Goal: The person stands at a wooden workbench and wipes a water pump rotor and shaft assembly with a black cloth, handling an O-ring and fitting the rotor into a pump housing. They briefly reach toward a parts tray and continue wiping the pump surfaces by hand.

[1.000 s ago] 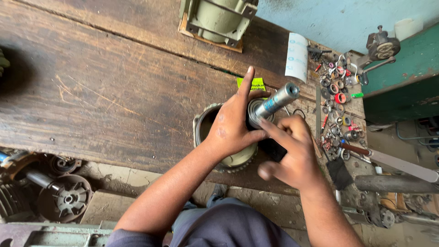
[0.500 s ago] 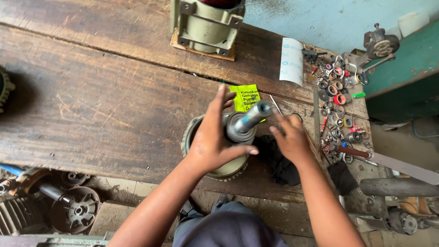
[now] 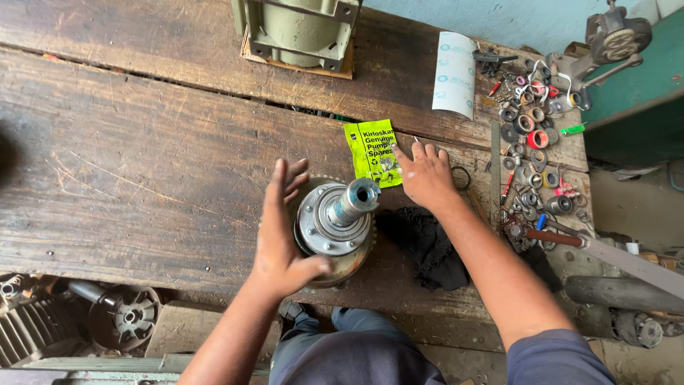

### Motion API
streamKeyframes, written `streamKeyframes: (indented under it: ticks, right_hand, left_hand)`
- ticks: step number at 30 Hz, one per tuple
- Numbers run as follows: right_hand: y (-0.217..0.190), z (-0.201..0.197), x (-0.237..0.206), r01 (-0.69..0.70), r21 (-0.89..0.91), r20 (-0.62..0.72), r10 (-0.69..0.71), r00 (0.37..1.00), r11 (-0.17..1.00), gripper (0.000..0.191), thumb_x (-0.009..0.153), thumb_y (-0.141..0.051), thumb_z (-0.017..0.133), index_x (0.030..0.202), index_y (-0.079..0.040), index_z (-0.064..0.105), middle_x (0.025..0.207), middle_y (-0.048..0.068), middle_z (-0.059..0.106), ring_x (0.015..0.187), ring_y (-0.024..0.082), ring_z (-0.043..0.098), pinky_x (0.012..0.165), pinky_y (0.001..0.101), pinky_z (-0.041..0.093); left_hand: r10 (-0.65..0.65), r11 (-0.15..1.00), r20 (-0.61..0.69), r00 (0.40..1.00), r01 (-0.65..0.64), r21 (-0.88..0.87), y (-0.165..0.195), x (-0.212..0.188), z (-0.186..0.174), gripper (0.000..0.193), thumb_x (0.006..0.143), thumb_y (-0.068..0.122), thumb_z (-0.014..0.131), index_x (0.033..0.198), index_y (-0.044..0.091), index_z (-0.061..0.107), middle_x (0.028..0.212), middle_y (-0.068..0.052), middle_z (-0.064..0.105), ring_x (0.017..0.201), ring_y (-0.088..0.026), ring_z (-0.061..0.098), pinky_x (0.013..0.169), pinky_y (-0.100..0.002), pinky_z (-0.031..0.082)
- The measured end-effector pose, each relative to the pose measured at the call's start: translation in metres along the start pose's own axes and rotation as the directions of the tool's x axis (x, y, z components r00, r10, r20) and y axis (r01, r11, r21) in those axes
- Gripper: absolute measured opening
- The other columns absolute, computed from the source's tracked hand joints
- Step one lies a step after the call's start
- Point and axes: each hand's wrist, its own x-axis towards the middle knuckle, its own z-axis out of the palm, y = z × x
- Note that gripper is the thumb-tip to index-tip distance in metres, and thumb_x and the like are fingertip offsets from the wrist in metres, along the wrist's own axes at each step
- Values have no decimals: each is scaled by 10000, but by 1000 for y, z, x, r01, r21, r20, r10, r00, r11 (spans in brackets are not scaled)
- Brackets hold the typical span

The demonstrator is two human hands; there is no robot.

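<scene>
A round metal pump assembly [image 3: 333, 227] with a steel shaft [image 3: 354, 200] pointing up stands near the front edge of the worn wooden workbench [image 3: 142, 164]. My left hand [image 3: 281, 235] rests against its left side, fingers spread, thumb on the lower rim. My right hand [image 3: 424, 173] lies flat on the bench to the right of a small yellow-green plastic packet [image 3: 373, 152], fingertips touching the packet's edge. It holds nothing.
A black rag [image 3: 426, 246] lies right of the assembly. Several washers, rings and small parts [image 3: 531, 142] litter the bench's right end, by a white paper roll [image 3: 454, 73]. A green motor housing [image 3: 299, 28] stands at the back. Motor parts [image 3: 117, 314] lie on the floor, lower left.
My right hand let go of the shaft and moved right onto the bench by the packet. My left hand slid from the top of the assembly to its left side.
</scene>
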Motion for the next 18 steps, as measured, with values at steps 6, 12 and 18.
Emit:
streamKeyframes:
  ticks: [6,12,18]
  right_hand:
    - [-1,12,6,135,-311,55,-124,991,941,485,934,-176,539,1404,-232,642,1118,65,597,1012,247,529,834,422,400]
    - [-9,14,7,217,-418,74,-205,976,882,335,958,-214,548,1240,-156,720,1136,24,592,1030,219,525,827,398,395]
    - [-1,9,22,133,-125,66,-125,990,983,364,800,-120,598,1113,-195,768,1080,77,616,998,275,556,806,420,430]
  left_hand:
    - [-121,989,-160,980,132,60,-28,-26,-45,1155,921,824,529,1681,42,146,1617,-228,449,1408,-339,552,1186,-467,450]
    - [-192,957,-353,916,255,140,-81,-67,-88,1038,957,776,513,1636,27,279,1479,-186,555,1117,-227,636,912,-337,534]
    - [-203,955,-522,829,286,83,-113,-89,-101,890,1026,689,562,1573,15,367,1412,-162,584,1027,-180,629,861,-290,510]
